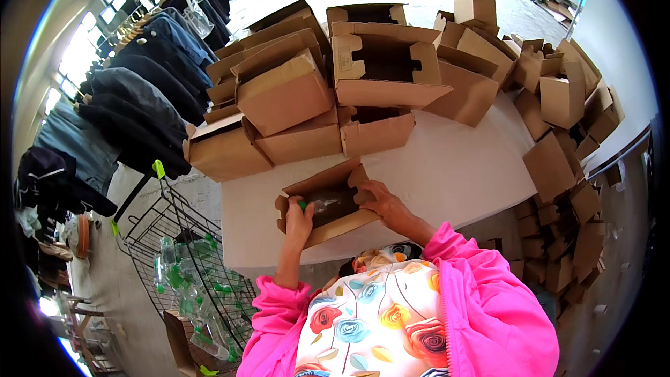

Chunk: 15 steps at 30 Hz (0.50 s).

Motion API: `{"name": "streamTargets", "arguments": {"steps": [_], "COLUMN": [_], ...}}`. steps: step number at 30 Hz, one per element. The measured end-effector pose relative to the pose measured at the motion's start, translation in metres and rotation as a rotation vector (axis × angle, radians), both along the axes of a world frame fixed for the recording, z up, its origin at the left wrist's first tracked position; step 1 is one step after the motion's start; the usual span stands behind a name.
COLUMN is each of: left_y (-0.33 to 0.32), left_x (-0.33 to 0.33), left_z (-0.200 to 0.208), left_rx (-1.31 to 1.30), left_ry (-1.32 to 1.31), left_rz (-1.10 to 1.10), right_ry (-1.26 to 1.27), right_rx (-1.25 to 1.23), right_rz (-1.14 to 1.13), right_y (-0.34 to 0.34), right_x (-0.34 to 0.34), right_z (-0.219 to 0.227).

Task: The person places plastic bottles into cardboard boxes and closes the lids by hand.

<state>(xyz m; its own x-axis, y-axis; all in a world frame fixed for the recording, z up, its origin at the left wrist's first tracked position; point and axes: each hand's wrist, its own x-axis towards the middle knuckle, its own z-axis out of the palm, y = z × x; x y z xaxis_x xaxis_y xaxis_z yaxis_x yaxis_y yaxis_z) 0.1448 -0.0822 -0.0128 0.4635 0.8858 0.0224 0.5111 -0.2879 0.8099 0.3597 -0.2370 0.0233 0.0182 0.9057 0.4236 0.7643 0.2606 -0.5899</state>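
Observation:
An open-topped cardboard box (pixel 340 229) rests on the pale table right in front of me. Inside it lies a clear plastic bottle (pixel 325 204) with a green cap at its left end. My left hand (pixel 299 222) reaches over the box's left end and is closed around the capped end of the bottle. At the opposite end, my right hand (pixel 382 204) grips the box wall, its fingers bent over the edge. Part of the bottle is hidden by the left hand and the box's near side.
Open cardboard boxes (pixel 285 94) are stacked along the table's (pixel 460 167) far side. More boxes (pixel 555 160) pile up at the right. A black wire cart (pixel 202 251) of green-capped bottles stands at the left, below racks of dark clothes (pixel 146 84).

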Motion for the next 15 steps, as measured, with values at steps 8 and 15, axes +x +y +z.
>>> {"name": "streamTargets", "arguments": {"steps": [8, 15], "left_y": [-0.061, -0.065], "left_x": [-0.048, -0.039], "left_z": [0.039, 0.03], "left_rx": [0.307, 0.04], "left_ry": [-0.116, -0.445], "left_rz": [0.136, 0.309], "right_ry": [0.146, 0.32], "right_rx": [-0.06, 0.006], "right_rz": [0.024, -0.217], "right_y": [0.003, 0.02], "right_x": [0.005, 0.002], "right_z": [-0.002, -0.032]}}
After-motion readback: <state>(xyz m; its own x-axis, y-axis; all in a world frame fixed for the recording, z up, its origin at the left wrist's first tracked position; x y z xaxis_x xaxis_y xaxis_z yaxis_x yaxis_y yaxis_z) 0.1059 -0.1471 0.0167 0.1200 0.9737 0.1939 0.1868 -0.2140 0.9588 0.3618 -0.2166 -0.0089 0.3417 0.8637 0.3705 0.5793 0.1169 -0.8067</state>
